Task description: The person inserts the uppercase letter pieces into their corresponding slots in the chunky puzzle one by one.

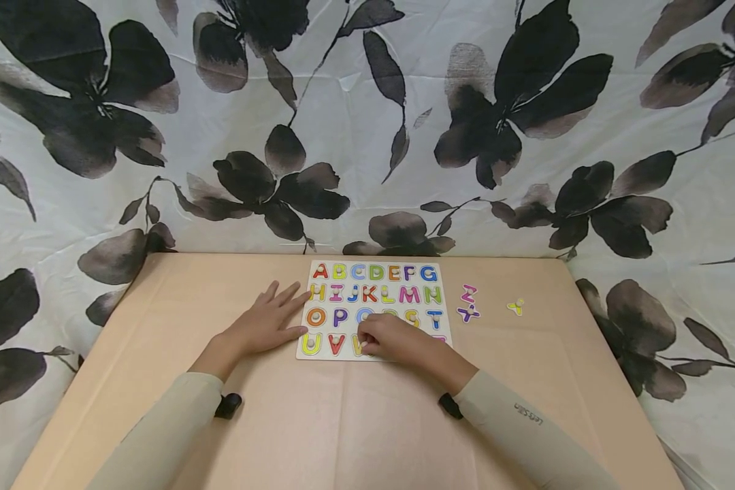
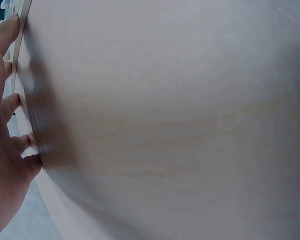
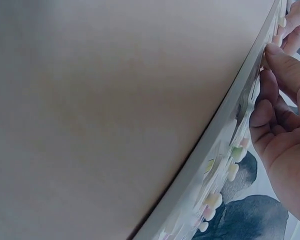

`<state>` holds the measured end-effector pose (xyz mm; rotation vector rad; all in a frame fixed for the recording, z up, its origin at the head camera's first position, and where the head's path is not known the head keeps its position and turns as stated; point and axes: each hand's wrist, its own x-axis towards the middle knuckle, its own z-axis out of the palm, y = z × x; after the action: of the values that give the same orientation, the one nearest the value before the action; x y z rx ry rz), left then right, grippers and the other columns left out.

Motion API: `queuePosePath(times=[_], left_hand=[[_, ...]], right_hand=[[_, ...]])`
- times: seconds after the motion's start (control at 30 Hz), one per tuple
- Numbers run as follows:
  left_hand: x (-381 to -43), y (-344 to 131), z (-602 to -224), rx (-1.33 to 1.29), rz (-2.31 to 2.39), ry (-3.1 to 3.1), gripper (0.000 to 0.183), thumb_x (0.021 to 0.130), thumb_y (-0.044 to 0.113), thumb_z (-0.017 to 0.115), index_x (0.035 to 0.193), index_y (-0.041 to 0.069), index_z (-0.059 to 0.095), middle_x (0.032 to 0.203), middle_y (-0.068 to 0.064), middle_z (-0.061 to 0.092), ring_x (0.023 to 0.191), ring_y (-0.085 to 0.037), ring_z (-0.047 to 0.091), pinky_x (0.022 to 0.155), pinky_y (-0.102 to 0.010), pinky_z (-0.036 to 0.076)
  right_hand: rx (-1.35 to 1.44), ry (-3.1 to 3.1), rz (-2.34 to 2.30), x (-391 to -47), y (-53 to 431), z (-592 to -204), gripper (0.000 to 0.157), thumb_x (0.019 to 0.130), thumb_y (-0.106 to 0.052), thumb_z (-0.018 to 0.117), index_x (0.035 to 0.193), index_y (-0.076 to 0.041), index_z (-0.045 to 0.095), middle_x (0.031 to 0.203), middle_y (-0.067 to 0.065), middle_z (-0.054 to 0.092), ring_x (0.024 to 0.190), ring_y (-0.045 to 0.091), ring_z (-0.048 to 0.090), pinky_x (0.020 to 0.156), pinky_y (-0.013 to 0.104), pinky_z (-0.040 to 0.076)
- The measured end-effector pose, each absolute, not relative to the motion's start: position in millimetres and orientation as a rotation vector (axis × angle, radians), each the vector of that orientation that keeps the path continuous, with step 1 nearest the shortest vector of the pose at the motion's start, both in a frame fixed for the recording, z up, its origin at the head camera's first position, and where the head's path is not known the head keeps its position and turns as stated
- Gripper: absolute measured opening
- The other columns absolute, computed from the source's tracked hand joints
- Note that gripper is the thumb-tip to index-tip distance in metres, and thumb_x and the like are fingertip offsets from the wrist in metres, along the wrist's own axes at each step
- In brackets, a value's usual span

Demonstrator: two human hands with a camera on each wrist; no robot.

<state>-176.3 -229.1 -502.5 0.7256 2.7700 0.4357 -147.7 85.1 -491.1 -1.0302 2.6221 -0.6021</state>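
Note:
An alphabet puzzle board point(image 1: 373, 355) lies on the table with rows of coloured letter pieces, each with a small knob. My left hand point(image 1: 263, 320) rests at its left edge, fingers spread and the thumb on the border. Over the bottom row, my right hand point(image 1: 392, 338) has thumb and fingertips pinched together on a yellow letter piece point(image 1: 356, 345), which looks like a W and is partly hidden. In the right wrist view, the right thumb and index finger meet just above the board's face point(image 3: 210, 150). Several letters in the lower rows are covered by this hand.
Right of the board lie a pink Z piece point(image 1: 468, 293), a purple letter piece point(image 1: 468, 313) and, farther off, a yellow Y piece point(image 1: 516, 307). The light brown table point(image 1: 343, 422) ends against a flowered cloth point(image 1: 367, 122) at the back.

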Motion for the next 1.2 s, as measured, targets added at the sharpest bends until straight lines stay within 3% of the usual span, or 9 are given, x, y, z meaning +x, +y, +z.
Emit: queuePosePath(times=[0.2, 0.47, 0.93, 1.2], left_hand=[[-176.0, -228.8, -501.8, 0.714, 0.427, 2.761, 0.078, 0.098, 0.059, 0.059, 0.164, 0.026, 0.033, 0.173, -0.011, 0.021, 0.156, -0.053, 0.01, 0.123, -0.071, 0.017], [-176.5, -227.8, -502.7, 0.72, 0.417, 2.762, 0.079, 0.098, 0.059, 0.059, 0.164, 0.027, 0.031, 0.173, -0.011, 0.021, 0.157, -0.053, 0.009, 0.123, -0.071, 0.017], [-178.3, -231.3, -507.0, 0.746, 0.412, 2.774, 0.079, 0.098, 0.06, 0.059, 0.164, 0.027, 0.031, 0.173, -0.01, 0.021, 0.157, -0.053, 0.01, 0.123, -0.07, 0.019], [-175.8, -229.9, -504.1, 0.743, 0.406, 2.77, 0.078, 0.098, 0.058, 0.059, 0.164, 0.025, 0.032, 0.172, -0.012, 0.022, 0.156, -0.054, 0.011, 0.122, -0.072, 0.019]], right_hand=[[-1.01, 2.607, -0.648, -146.5, 87.1, -490.3, 0.006, 0.095, -0.016, 0.074, 0.097, -0.015, 0.069, 0.083, -0.008, 0.054, 0.079, 0.007, 0.051, 0.069, 0.02, 0.043], [-0.863, 2.611, -0.713, -142.4, 108.9, -482.6, 0.02, 0.097, -0.019, 0.073, 0.116, -0.014, 0.068, 0.087, -0.01, 0.057, 0.084, 0.006, 0.055, 0.075, 0.02, 0.049], [-0.506, 2.729, -0.777, -147.6, 181.8, -473.4, 0.016, 0.095, -0.017, 0.075, 0.111, -0.016, 0.07, 0.093, -0.005, 0.061, 0.088, 0.013, 0.056, 0.074, 0.024, 0.052], [-0.389, 2.856, -0.755, -144.8, 228.8, -470.7, 0.02, 0.095, -0.016, 0.076, 0.113, -0.01, 0.07, 0.099, -0.001, 0.065, 0.09, 0.016, 0.058, 0.08, 0.03, 0.055]])
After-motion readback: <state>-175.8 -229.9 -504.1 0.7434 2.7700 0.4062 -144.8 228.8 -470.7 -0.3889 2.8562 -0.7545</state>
